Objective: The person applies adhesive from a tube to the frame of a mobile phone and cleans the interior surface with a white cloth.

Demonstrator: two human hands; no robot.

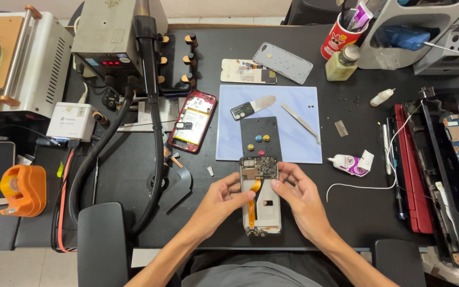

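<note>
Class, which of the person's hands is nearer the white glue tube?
Right. The right hand lies just left of the white glue tube; the left hand is farther, beyond the opened phone.

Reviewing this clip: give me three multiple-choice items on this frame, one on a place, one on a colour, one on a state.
1. Where do the tweezers lie?
A. on the pale blue mat
B. in the red cup
C. on the laptop

2. What colour is the flex ribbon in the opened phone?
A. green
B. orange
C. white

3. How is the opened phone held?
A. left hand only
B. lying untouched
C. between both hands, right hand included

Key: 1 A, they rest on the mat's right part; 2 B, an orange strip runs down its middle; 3 C, fingers touch both sides.
</note>
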